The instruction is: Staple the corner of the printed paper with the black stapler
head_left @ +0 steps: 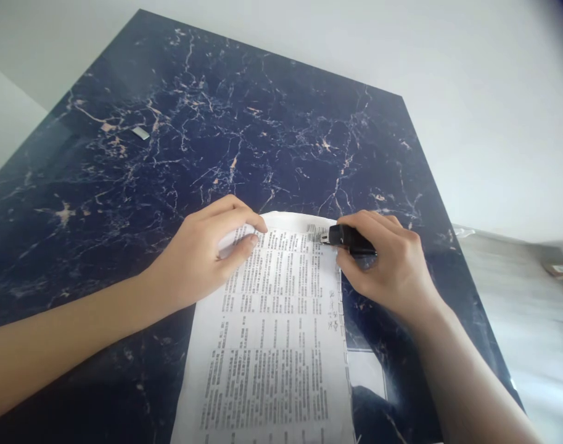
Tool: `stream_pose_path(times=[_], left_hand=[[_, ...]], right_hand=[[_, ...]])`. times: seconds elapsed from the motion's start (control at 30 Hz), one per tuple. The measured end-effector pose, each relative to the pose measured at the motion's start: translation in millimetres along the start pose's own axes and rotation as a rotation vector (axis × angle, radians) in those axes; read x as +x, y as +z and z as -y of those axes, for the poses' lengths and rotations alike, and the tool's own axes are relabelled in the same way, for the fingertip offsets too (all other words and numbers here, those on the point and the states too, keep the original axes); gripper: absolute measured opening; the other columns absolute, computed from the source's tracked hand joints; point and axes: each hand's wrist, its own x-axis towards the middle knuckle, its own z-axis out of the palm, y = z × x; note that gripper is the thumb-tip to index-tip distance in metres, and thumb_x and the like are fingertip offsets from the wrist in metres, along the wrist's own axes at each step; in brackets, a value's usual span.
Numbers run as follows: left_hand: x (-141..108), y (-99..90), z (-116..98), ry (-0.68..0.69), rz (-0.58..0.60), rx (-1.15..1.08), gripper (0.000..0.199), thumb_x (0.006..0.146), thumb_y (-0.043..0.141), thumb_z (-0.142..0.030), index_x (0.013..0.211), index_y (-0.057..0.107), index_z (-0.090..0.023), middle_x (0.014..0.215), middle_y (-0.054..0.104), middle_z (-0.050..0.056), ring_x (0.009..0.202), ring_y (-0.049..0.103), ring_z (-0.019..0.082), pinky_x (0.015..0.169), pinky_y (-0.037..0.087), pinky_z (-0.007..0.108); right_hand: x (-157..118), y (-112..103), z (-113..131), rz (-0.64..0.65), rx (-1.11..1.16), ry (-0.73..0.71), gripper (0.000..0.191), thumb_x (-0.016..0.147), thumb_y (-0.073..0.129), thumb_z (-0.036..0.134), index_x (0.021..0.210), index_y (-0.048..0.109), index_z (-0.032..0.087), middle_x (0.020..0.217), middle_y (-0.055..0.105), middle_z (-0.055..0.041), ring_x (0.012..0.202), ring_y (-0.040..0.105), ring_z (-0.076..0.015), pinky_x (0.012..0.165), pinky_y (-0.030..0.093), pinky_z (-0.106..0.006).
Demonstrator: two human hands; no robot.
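Sheets of printed paper (276,320) lie on the dark blue marbled table, with a row of staples along their right edge and some handwriting beside it. A black stapler (348,239) is in my right hand (387,262), its fingers wrapped round it, and its metal nose sits over the paper's upper right part. At the upper left of the paper, my left hand (216,246) has its thumb and forefinger on the edge, thumb on the printed side, the paper curling up between them.
A small strip of staples (141,133) lies on the marbled table (272,142) at the upper left. The table's right edge runs down beside my right forearm. Pale floor and wall show beyond it.
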Motion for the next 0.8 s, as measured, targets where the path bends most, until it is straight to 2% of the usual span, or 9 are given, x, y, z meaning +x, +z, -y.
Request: stream_pose_path(times=[0.1,0.23,0.3,0.43,0.57,0.8], left_hand=[[-0.1,-0.1,-1.5,-0.001,-0.031,0.005,0.014,0.099,0.061,-0.024,0.108,0.072,-0.026,0.109,0.07,0.003,0.097,0.069,0.021,0.083,0.06,0.035],[-0.1,-2.1,-4.6,0.007,-0.089,0.026,0.013,0.097,0.061,-0.023,0.102,0.073,-0.025,0.103,0.071,0.002,0.092,0.069,0.02,0.08,0.06,0.034],[-0.5,-3.6,-6.3,0.013,-0.112,0.024,0.013,0.096,0.061,-0.022,0.099,0.073,-0.025,0.1,0.072,0.001,0.09,0.069,0.019,0.079,0.06,0.034],[-1.2,-5.4,-8.6,0.007,-0.129,0.017,0.013,0.095,0.061,-0.021,0.097,0.073,-0.025,0.099,0.072,0.001,0.087,0.069,0.019,0.077,0.06,0.035],[-1.5,-5.5,-8.7,0.008,-0.122,0.019,0.014,0.094,0.06,-0.02,0.097,0.073,-0.025,0.1,0.072,0.002,0.087,0.069,0.019,0.076,0.06,0.036],[-0.9,-5.6,-9.7,0.017,-0.137,0.021,0.015,0.094,0.06,-0.02,0.097,0.074,-0.026,0.098,0.073,0.001,0.087,0.07,0.02,0.077,0.061,0.037]], right_hand=[[-2.3,-3.8,7.4,-0.088,-0.023,-0.021,0.038,0.088,0.064,0.019,0.124,0.065,0.031,0.116,0.072,-0.0067,0.102,0.068,-0.0325,0.09,0.051,-0.053],[-9.0,-5.7,16.1,-0.177,-0.11,-0.176,0.034,0.088,0.072,0.028,0.12,0.069,0.038,0.136,0.067,-0.0029,0.12,0.061,-0.0403,0.097,0.048,-0.062],[-10.6,-4.0,17.3,-0.151,-0.161,-0.211,0.026,0.089,0.074,0.033,0.114,0.072,0.039,0.144,0.062,-0.0015,0.127,0.056,-0.0426,0.098,0.047,-0.064],[-8.2,0.5,17.2,-0.086,-0.202,-0.192,0.02,0.092,0.074,0.035,0.112,0.074,0.035,0.154,0.053,-0.003,0.135,0.049,-0.0458,0.099,0.045,-0.066],[-4.7,2.2,18.9,-0.032,-0.219,-0.196,0.02,0.096,0.071,0.032,0.115,0.073,0.033,0.155,0.053,-0.004,0.135,0.05,-0.0457,0.1,0.045,-0.065],[-3.7,4.9,20.3,-0.018,-0.236,-0.222,0.027,0.096,0.07,0.029,0.123,0.071,0.035,0.157,0.053,-0.0029,0.133,0.051,-0.0423,0.103,0.043,-0.064]])
